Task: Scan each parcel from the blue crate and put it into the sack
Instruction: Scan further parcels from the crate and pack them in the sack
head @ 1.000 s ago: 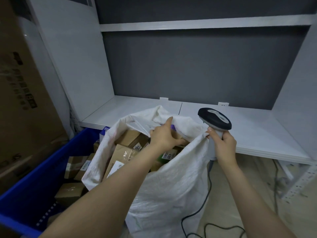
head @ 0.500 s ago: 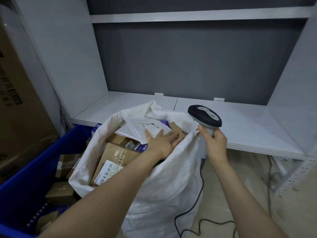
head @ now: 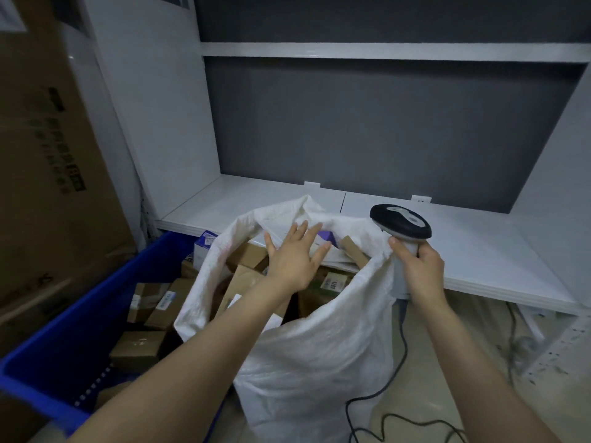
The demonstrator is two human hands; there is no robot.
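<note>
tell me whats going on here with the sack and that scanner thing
A person is packing parcels into a tall white woven sack, already nearly full of brown cardboard boxes. The left hand, fingers spread, lies over a flat white parcel at the sack's mouth. The right hand grips a black and grey handheld barcode scanner by its handle, right at the sack's rim. More brown boxes lie in the blue plastic crate on the left.

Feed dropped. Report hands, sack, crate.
Left hand open over sack mouth. Right hand grips scanner by sack rim. Sack packed with parcels; more lie in blue crate.
</note>
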